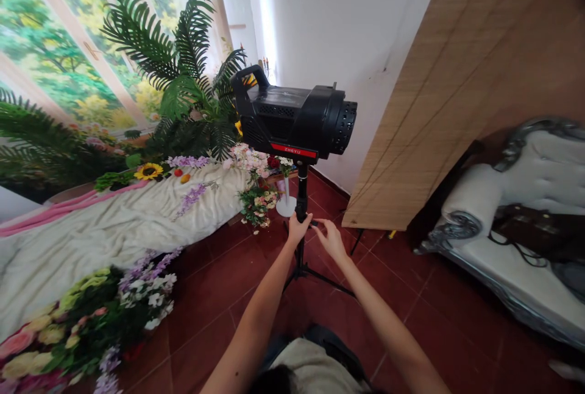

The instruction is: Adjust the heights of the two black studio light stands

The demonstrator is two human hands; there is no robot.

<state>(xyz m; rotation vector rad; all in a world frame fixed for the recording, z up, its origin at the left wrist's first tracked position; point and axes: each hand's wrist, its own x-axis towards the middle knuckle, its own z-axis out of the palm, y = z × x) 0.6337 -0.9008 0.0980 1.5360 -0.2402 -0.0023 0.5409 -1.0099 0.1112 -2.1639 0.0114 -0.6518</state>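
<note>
A black studio light [292,117] with a top handle and a red label sits on a black light stand [300,257] in front of me. My left hand [298,228] is wrapped round the stand's pole below the light. Close beside it, my right hand [329,239] pinches a small black knob [313,223] on the pole's right side. Its thumb and fingertips are pressed together there. The stand's legs spread out low over the floor.
Left of the stand is a surface draped in white cloth [201,199], with flowers [256,159], a sunflower [148,171] and palm fronds [192,35]. A bamboo blind [402,108] and a white sofa [478,199] with a brown bag [525,229] stand right. Red tiles [205,296] cover the floor.
</note>
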